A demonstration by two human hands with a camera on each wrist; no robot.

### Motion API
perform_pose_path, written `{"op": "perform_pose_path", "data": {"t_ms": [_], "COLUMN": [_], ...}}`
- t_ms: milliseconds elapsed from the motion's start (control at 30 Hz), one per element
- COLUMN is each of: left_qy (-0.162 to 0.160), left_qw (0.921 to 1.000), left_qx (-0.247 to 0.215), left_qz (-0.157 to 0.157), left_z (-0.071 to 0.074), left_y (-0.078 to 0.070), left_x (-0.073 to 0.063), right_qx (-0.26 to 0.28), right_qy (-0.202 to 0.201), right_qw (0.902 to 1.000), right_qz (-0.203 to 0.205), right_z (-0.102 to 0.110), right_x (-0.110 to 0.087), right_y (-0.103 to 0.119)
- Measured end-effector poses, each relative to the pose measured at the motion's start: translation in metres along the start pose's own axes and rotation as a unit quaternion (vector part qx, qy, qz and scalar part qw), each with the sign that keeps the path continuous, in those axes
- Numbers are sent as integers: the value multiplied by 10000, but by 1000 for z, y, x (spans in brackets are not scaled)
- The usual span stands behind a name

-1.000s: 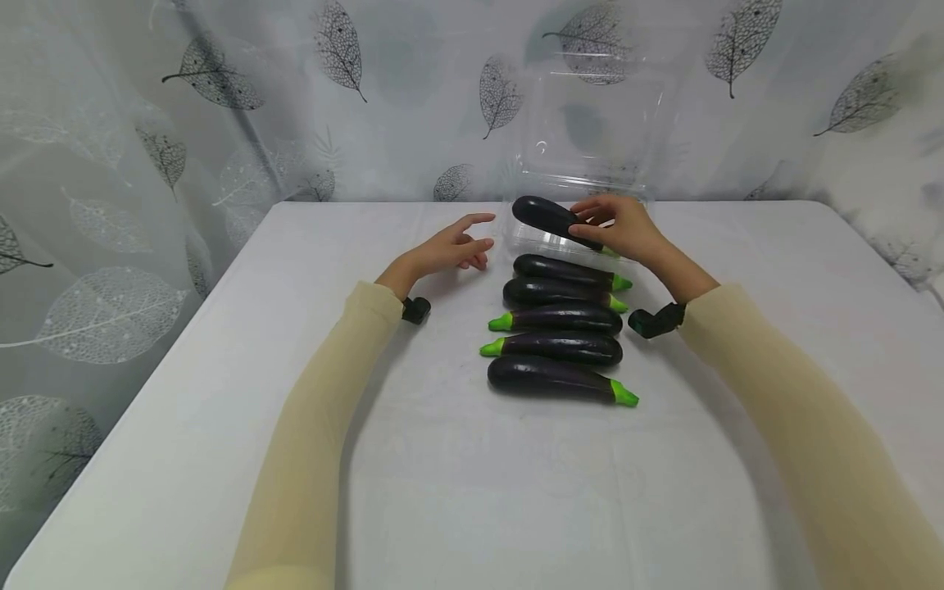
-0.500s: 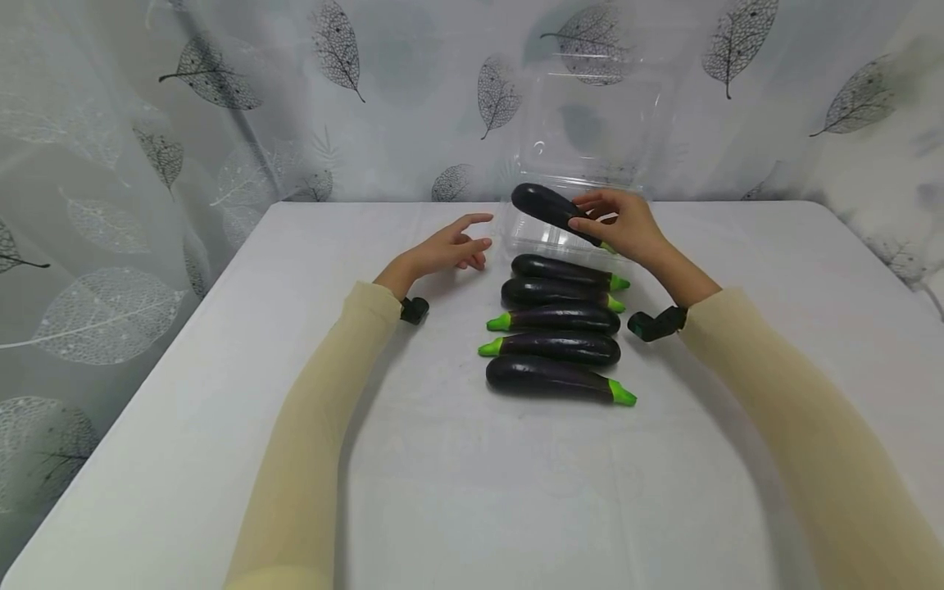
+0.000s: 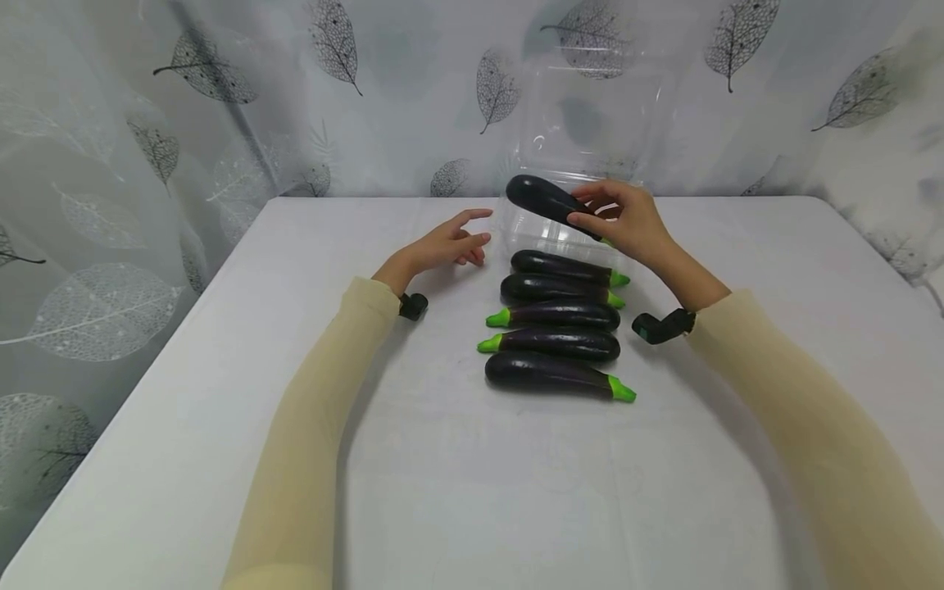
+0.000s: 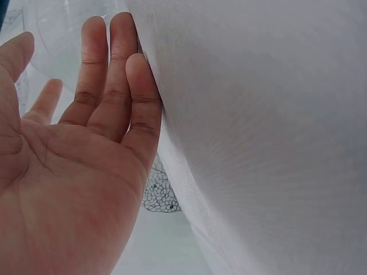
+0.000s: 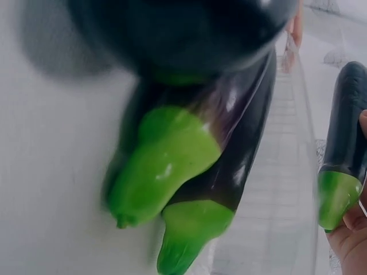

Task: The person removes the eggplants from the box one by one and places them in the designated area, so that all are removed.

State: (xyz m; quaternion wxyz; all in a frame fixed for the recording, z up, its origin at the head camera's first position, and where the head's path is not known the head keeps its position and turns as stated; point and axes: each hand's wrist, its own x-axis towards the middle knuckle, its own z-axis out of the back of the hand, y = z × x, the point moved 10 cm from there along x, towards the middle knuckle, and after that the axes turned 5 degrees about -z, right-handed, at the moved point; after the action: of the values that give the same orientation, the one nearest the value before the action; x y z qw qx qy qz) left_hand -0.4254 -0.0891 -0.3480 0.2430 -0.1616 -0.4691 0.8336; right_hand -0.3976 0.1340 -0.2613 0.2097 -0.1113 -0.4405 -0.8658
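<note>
My right hand (image 3: pixel 625 218) pinches a dark purple eggplant (image 3: pixel 542 198) near its green stem end. The eggplant hangs tilted above a clear plastic clamshell box (image 3: pixel 522 233), rounded end up and to the left. In the right wrist view, the held eggplant (image 5: pixel 344 117) shows at the right edge, beyond the box's clear wall (image 5: pixel 312 195). My left hand (image 3: pixel 450 240) is by the left side of the box, fingers loosely extended, holding nothing; in the left wrist view its palm (image 4: pixel 74 166) faces the camera. Whether it touches the box is unclear.
Several eggplants (image 3: pixel 564 315) lie in a row in front of the box, stems pointing left or right. The box's clear lid (image 3: pixel 590 123) stands raised against the leaf-print curtain (image 3: pixel 398 98). A white cloth covers the table (image 3: pixel 472 492), whose far edge runs along the curtain.
My right hand and the eggplant in it have risen slightly above the box. The left hand and the row of eggplants have stayed in place.
</note>
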Motion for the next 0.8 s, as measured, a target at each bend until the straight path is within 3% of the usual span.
{"op": "perform_pose_path", "data": {"t_ms": [200,800], "left_qy": [-18,-26], "left_qw": [10000,10000], "left_qx": [-1,62], "left_qz": [49,21], "left_z": [-1,-1], "left_y": [1,2], "left_x": [0,2], "right_qx": [120,-66], "right_qy": [28,381], "right_qw": [9995,9977], "right_qz": [287,549], "right_z": [0,-2], "right_x": [-6,-32], "right_y": [9,38]}}
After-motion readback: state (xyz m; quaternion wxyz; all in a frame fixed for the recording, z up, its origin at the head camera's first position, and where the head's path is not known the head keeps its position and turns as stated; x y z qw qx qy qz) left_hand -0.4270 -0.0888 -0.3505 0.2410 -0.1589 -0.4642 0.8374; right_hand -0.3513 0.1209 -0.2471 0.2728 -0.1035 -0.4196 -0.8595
